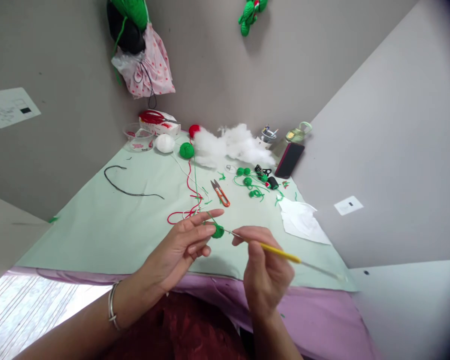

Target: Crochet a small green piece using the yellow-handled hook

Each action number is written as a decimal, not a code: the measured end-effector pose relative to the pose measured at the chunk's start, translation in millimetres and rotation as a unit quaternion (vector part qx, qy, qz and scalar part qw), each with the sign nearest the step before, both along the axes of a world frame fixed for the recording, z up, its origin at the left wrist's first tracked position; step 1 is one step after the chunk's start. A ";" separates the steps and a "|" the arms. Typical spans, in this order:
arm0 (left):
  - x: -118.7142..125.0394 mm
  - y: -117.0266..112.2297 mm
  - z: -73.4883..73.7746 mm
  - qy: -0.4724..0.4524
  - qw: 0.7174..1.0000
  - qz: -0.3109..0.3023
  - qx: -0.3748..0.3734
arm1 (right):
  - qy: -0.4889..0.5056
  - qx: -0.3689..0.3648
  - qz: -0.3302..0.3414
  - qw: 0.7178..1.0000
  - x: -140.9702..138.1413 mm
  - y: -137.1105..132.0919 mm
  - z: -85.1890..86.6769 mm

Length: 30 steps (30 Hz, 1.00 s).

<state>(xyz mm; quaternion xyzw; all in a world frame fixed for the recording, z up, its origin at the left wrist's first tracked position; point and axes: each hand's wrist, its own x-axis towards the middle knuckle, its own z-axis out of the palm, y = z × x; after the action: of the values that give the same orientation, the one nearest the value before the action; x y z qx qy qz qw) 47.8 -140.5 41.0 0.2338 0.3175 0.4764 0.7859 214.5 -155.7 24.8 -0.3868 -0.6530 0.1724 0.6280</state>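
Over the front part of the table, my left hand [185, 237] pinches a small green crochet piece [218, 231] between thumb and fingers, its index finger stretched out with green yarn running by it. My right hand [266, 265] is closed around the yellow handle of a crochet hook [279, 252], and the hook's metal tip meets the right side of the green piece. The green yarn leads back toward a green yarn ball [186, 150]. Just beyond my hands lie orange thread snips [220, 193] and loose red yarn [174, 218].
White stuffing [232, 145] is heaped at the back, beside a white yarn ball [165, 143] and a clear tub [138, 137]. Small green crochet pieces [247, 181] lie at right. A phone [290, 160] leans near a bottle [298, 132]. White paper [302, 220] rests at the right edge.
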 end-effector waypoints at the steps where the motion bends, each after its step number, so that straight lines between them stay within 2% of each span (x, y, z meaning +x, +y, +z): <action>1: -0.3 0.1 -0.2 0.005 1.000 0.000 0.013 | 0.042 -0.030 0.019 0.999 -0.5 1.3 2.4; 4: 1.6 -1.9 -1.5 0.037 0.997 -0.004 0.060 | 0.069 -0.062 0.059 0.994 -3.4 4.7 6.8; 7: 5.4 -4.8 -3.3 0.087 0.992 0.024 0.086 | 0.022 -0.046 0.036 0.998 -6.5 4.2 5.4; 10: 7.4 -5.7 -4.1 0.085 0.993 0.043 0.075 | -0.073 0.026 -0.018 0.997 -7.1 0.9 -0.2; 13: 5.5 -2.9 -3.9 0.030 0.999 0.002 0.024 | -0.152 0.110 -0.043 0.981 -3.8 -0.1 -3.7; 15: 2.5 0.3 -3.4 0.001 1.000 -0.016 -0.006 | -0.106 0.079 -0.038 0.991 -0.7 1.4 -2.4; 17: -0.1 3.0 -2.8 -0.007 1.000 -0.002 -0.010 | 0.001 0.000 -0.019 1.000 1.2 3.5 0.8; 20: -0.6 3.2 -2.6 0.022 0.999 0.023 0.027 | 0.113 -0.079 0.059 0.989 -0.1 6.0 4.2; 22: 0.6 1.0 -3.3 0.053 0.997 0.019 0.060 | 0.123 -0.105 0.100 0.982 -2.2 6.8 3.9; 25: 1.4 -2.4 -5.2 0.083 0.992 0.010 0.091 | 0.139 -0.138 0.104 0.975 -2.8 7.9 1.1; 30: -0.3 -3.1 -4.4 0.104 0.989 0.032 0.104 | 0.216 -0.167 0.133 0.953 1.9 10.8 0.3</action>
<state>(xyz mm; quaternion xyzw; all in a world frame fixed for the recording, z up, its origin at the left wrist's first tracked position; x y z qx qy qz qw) 47.6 -143.6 36.6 0.3521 0.3536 0.5045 0.7046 216.5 -145.0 25.1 -0.3494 -0.5095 0.4400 0.6517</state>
